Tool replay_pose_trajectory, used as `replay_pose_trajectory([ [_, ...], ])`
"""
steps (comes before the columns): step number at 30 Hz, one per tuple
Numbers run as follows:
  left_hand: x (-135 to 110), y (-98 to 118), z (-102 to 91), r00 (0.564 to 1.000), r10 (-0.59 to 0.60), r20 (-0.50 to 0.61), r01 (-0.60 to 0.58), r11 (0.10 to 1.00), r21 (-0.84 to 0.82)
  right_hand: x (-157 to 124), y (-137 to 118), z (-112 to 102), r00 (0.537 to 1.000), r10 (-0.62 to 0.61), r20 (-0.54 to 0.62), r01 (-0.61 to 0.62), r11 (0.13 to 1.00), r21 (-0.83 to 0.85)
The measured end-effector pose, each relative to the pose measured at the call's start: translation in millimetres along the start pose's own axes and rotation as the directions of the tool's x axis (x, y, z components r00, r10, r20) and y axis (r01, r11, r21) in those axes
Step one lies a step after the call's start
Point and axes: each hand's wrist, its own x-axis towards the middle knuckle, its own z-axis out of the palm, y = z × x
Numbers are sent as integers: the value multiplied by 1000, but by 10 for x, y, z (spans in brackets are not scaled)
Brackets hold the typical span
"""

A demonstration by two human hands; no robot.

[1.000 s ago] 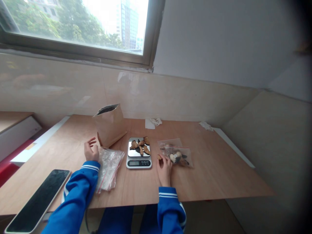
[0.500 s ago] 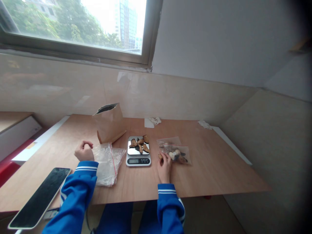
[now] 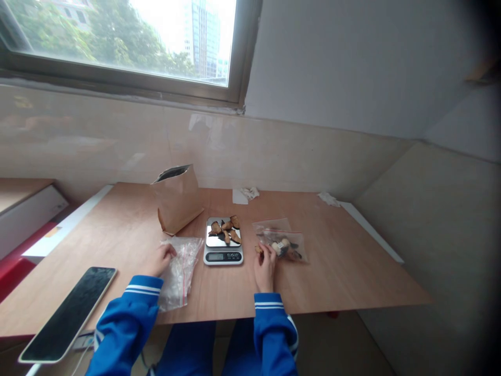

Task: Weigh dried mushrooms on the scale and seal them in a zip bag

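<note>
1. Left hand (image 3: 158,260): grip partly open, fingertips resting on a flattened clear zip bag (image 3: 179,272); no firm hold visible.
2. Right hand (image 3: 265,267): fingers pinched together at the near edge of a filled zip bag (image 3: 282,242) of dried brown pieces (image 3: 282,247); cannot tell if a piece is held.
3. Smartphone (image 3: 67,313): face up, near left corner of the desk (image 3: 336,266).
4. Digital kitchen scale (image 3: 223,257): between the hands, farther out, dried slices (image 3: 224,228) on its steel plate.
5. Kraft paper bag (image 3: 177,199): upright, open, far left of the scale.
</note>
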Motion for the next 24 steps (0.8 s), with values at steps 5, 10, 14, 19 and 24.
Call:
replay_pose_trajectory([
  [5,-369,44,106,999,47,-8,-47,999,-9,-6,6,20,1000,-19,-17,19,1000,-8],
  [10,-614,96,302,998,45,-49,-42,997,70,-38,-21,14,1000,-11,-30,10,999,-32],
  [14,-631,107,335,988,43,-151,-34,998,57,-104,-189,-17,996,12,-89,-21,994,-103],
  [19,-614,228,272,951,38,-305,-49,998,-26,-199,-679,45,992,-72,100,66,996,65],
  [24,-657,492,144,890,74,-450,-174,967,-184,-330,-1217,227,889,-106,446,-44,949,313],
])
